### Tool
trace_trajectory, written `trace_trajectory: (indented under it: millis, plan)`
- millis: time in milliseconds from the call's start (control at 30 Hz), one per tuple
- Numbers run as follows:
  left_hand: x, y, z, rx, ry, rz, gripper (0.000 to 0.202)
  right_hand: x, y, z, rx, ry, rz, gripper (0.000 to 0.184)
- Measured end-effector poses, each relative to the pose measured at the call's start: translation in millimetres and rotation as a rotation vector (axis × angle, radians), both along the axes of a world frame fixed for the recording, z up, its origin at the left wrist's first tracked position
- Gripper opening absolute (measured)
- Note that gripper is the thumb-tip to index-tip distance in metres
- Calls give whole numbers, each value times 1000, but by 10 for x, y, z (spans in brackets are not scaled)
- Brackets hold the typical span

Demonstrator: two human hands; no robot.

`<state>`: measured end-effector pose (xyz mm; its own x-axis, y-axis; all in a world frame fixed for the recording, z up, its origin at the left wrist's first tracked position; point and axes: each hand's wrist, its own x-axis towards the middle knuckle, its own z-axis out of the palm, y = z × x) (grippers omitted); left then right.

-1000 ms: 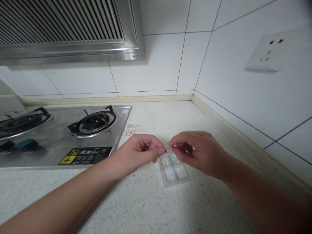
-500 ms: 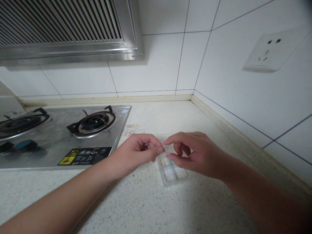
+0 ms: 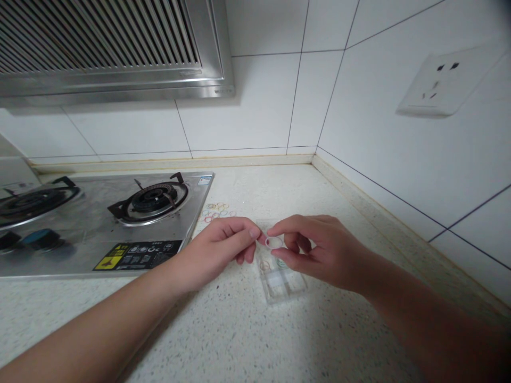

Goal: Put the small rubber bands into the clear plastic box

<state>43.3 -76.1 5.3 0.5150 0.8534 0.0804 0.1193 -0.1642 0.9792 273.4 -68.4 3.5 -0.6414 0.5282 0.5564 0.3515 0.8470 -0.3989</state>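
A small white hair tie (image 3: 274, 248) is held in the air between my two hands, above a clear compartment box (image 3: 278, 299). At its left edge are the closed fingertips of my left hand (image 3: 223, 246), thumb bent over the index finger. My right hand (image 3: 323, 249) pinches it from the right, index finger above and thumb below. Inside the box lie a brownish band (image 3: 264, 266) and a greenish band (image 3: 281, 263). The hands hide the box's upper part.
Several coloured thin bands (image 3: 217, 213) lie on the speckled counter (image 3: 239, 335) beside the gas stove (image 3: 91, 213). A range hood (image 3: 120, 88) hangs above the stove. Tiled walls meet at the back right, and a socket (image 3: 435, 88) is on the right wall.
My left thumb has slid up and back from the hair tie, and the other left fingers have lowered. The hair tie shows more fully at the right fingertips.
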Motion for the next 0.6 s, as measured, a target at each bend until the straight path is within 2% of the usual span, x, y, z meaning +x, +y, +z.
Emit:
trace_trajectory:
  millis: [600]
  plan:
    - [6,-13,26,3,20,17,34,1,14,0,19,19,-8,15]
